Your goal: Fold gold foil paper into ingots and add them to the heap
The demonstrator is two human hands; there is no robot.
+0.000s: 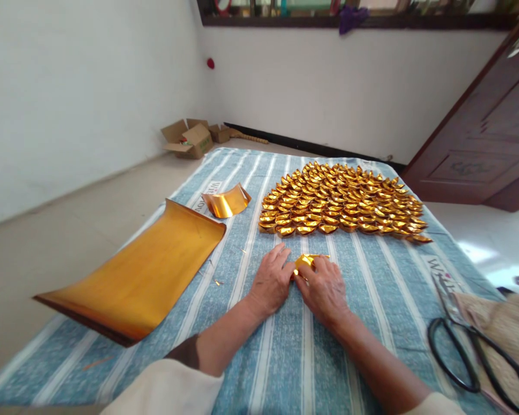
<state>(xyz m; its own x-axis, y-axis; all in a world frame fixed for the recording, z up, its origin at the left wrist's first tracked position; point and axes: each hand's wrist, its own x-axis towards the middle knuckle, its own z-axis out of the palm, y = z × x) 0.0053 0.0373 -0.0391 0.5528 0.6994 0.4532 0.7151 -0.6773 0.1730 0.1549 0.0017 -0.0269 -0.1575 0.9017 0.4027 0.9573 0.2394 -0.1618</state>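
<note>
A small piece of shiny gold foil paper (pixel 306 260) lies partly folded on the cloth-covered table, between my two hands. My left hand (pixel 270 281) is closed at its left edge, with the fingertips pressed on it. From the right, my right hand (pixel 326 289) pinches the same piece, thumb and fingers curled over it. The fingers hide much of the foil. Just beyond the hands, many folded gold foil ingots (pixel 337 202) stand in tight rows. A curled stack of small gold foil sheets (pixel 228 202) rests to their left.
A large gold foil sheet (pixel 134 271) with curled ends covers the table's left side. Black-handled scissors (pixel 454 346) and a beige cloth (pixel 501 328) lie at the right edge. Under everything is a blue striped tablecloth (pixel 281 357). Cardboard boxes (pixel 190 141) sit on the floor behind.
</note>
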